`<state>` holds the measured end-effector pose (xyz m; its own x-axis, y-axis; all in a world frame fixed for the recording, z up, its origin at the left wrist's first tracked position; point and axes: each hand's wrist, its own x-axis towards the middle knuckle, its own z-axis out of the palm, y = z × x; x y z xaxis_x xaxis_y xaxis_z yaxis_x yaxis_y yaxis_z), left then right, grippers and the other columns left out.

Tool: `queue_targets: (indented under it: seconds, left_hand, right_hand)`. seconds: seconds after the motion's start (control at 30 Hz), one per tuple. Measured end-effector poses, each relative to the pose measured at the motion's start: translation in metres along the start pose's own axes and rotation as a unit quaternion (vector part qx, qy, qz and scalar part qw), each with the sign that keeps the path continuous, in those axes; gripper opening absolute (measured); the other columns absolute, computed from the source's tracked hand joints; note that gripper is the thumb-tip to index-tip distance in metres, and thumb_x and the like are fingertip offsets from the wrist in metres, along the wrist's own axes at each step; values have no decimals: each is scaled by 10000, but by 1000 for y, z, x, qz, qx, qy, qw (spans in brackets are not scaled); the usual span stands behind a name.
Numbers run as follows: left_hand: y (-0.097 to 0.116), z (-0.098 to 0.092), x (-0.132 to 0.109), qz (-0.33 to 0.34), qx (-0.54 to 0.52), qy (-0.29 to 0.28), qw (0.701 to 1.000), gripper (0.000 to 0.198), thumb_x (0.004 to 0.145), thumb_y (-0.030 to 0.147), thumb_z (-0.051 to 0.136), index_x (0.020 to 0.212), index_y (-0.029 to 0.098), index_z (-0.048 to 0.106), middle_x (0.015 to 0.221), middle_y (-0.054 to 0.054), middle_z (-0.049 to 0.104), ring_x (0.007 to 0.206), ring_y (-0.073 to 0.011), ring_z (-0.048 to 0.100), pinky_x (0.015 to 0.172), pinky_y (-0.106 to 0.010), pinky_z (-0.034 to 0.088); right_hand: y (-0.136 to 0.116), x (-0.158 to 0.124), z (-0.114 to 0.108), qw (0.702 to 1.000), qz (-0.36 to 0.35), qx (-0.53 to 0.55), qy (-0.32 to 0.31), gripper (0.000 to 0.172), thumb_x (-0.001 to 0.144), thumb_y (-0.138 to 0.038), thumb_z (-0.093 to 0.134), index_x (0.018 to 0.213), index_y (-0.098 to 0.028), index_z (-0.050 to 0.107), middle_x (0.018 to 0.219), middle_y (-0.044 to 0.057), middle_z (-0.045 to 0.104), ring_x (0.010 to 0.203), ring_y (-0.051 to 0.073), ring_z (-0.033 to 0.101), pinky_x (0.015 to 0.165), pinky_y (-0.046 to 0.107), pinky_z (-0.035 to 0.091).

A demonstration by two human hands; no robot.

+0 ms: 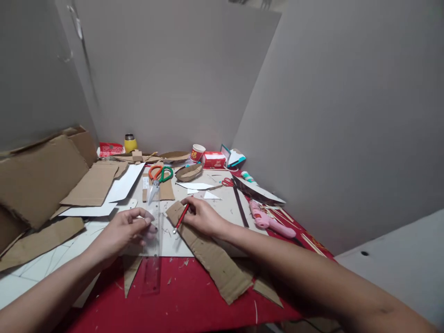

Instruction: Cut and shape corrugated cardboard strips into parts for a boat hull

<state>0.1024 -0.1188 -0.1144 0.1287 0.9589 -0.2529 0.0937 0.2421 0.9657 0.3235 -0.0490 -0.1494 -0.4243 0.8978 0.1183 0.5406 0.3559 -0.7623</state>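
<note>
My left hand [130, 231] pinches a clear plastic ruler [151, 273] by its edge, thumb on top. The ruler points away from me, its near end over the red cloth. In my right hand [204, 216] is a red pencil [182, 217], or a pen of that shape, tilted with one end down towards the left. That hand is at the far end of a long brown cardboard strip [215, 263], which slants down to the right. Beyond the ruler lie scissors [158, 178] with orange and green handles.
A pink glue gun [270, 222] and thin wooden sticks lie at the right. Large cardboard pieces [41, 175] stand at the left beside white sheets [126, 182]. At the back are a yellow jar [130, 143], a paper cup [197, 152] and a red box [214, 160], before grey walls.
</note>
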Motion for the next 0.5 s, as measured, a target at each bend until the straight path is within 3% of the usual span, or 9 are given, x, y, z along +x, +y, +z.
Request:
queue_targets:
  seconds: [0.13, 0.23, 0.33, 0.5]
  left_hand:
    - [1, 5, 5, 11, 18, 15, 1000, 267, 711, 337, 728, 842, 170, 567, 535, 62, 593, 443, -70, 436, 471, -193, 345]
    - [3, 12, 12, -6, 6, 7, 1000, 322, 675, 350, 739, 886, 187, 558, 507, 82, 555, 418, -85, 436, 460, -214, 357]
    - [4, 18, 20, -35, 14, -31, 999, 351, 658, 386, 738, 897, 182, 582, 519, 76, 542, 407, -91, 441, 441, -223, 340]
    - [3, 15, 40, -40, 48, -77, 995, 416, 684, 406, 744, 996, 159, 623, 618, 54, 577, 496, -102, 473, 507, -233, 362]
  right_hand:
    - [5, -6, 0, 994, 33, 93, 43, 153, 855, -320, 507, 911, -179, 485, 743, 16, 659, 600, 149, 628, 520, 249, 488]
    - [17, -9, -5, 990, 47, 119, 54, 198, 807, -360, 578, 834, -195, 473, 644, -19, 607, 492, 136, 573, 438, 240, 449]
    - [32, -10, -17, 988, 39, 116, 90, 223, 781, -364, 638, 803, -192, 497, 671, -17, 585, 571, 135, 569, 528, 255, 461]
    - [38, -14, -41, 989, 10, 104, 106, 228, 895, -399, 534, 815, -186, 522, 747, 24, 608, 674, 149, 568, 621, 282, 450]
